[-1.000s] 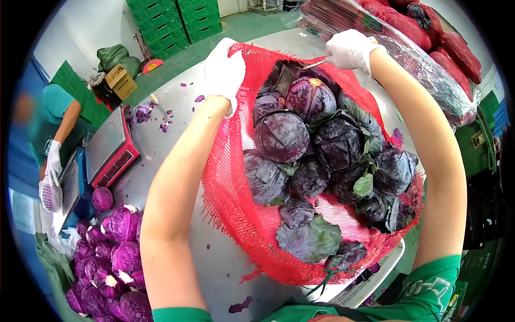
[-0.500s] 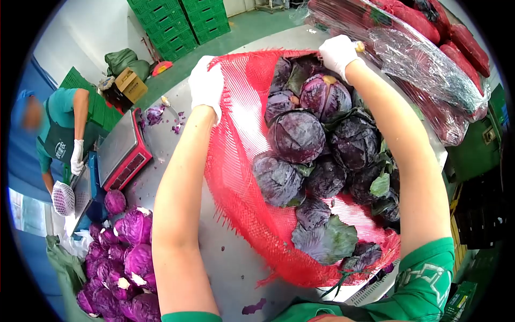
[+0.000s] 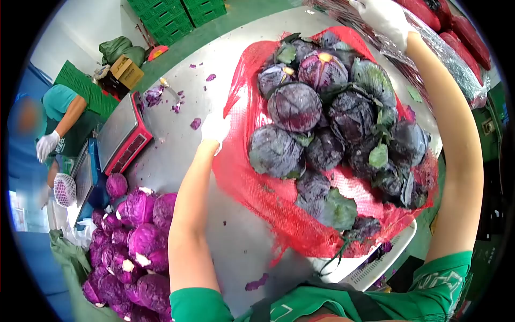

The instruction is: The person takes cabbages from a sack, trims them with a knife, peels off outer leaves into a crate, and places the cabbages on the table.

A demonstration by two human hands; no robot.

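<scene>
Dark purple cabbages (image 3: 295,107), several with loose outer leaves, lie heaped on an opened red mesh bag (image 3: 236,166). My left hand (image 3: 215,129), in a white glove, grips the bag's left edge and looks washed out by glare. Up at the top right, my right hand (image 3: 385,22), also gloved, is off the bag and over the plastic-wrapped bundle (image 3: 370,40). Its fingers reach out to the left, partly blurred, with nothing visible in them. A green-grey leaf (image 3: 339,209) lies at the near side of the heap.
Bright purple trimmed cabbages (image 3: 147,241) are piled at left. Behind them stands a red-edged scale (image 3: 126,134), with a co-worker's gloved hand (image 3: 48,146) farther left. A white crate (image 3: 397,244) sits below the bag. Cabbage scraps (image 3: 196,123) dot the metal table (image 3: 225,236).
My right hand has left the bag's far edge and moved up and right. My left hand has come down with the bag's left edge, uncovering more cabbages. The co-worker's hand moved left.
</scene>
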